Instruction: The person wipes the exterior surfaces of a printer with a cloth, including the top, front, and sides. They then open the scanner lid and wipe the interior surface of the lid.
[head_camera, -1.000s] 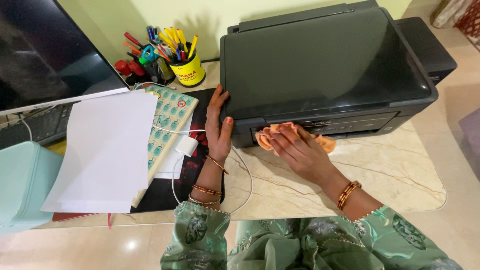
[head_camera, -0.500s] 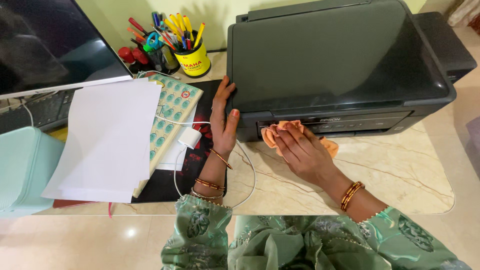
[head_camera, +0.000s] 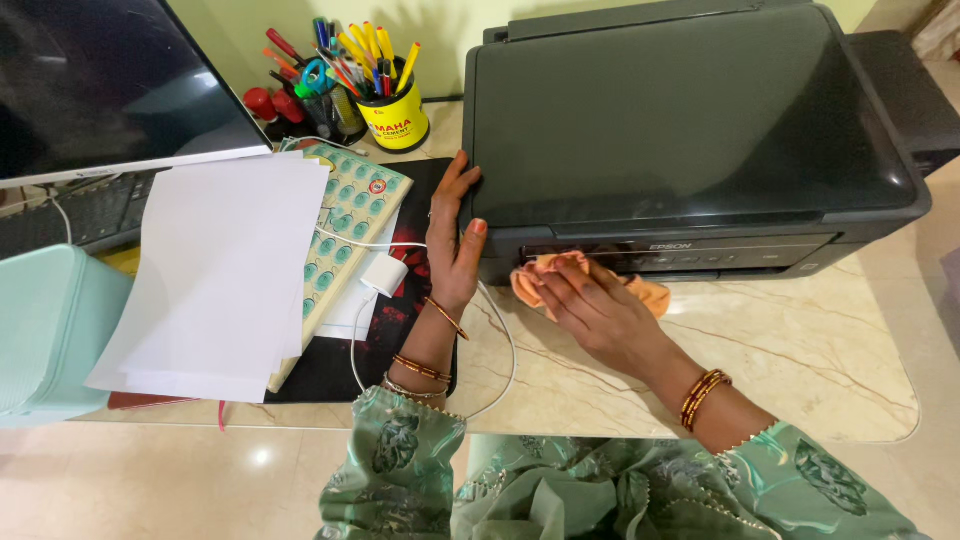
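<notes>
right hand (head_camera: 590, 310) flat, seemingly pressing cloth (head_camera: 545, 275)

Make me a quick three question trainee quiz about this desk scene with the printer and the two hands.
1. True or false: the right hand presses an orange cloth against the printer front.
2. What does the left hand touch?
A. the pen holder
B. the printer's left corner
C. the white paper
3. Fill in: the yellow pen holder stands to the ____ of the printer in the head view.

Key: 1 true; 2 B; 3 left.
</notes>
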